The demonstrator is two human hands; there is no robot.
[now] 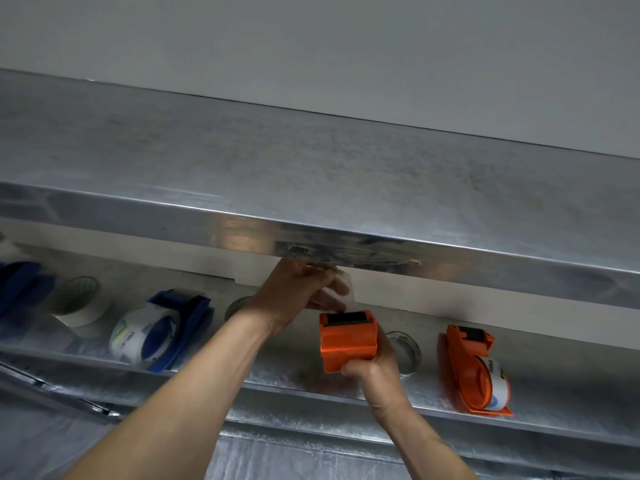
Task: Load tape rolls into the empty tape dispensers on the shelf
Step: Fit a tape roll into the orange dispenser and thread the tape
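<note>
An orange tape dispenser is held above the lower metal shelf, with my right hand gripping its lower end. My left hand pinches a strip of clear tape just above the dispenser's black toothed blade. A second orange dispenser with a roll in it lies on the shelf to the right. To the left stands a blue dispenser holding a white roll.
An upper metal shelf overhangs my hands closely. A loose clear roll lies behind my right hand, another roll behind my left wrist. A white masking-tape roll and a blurred blue object sit far left.
</note>
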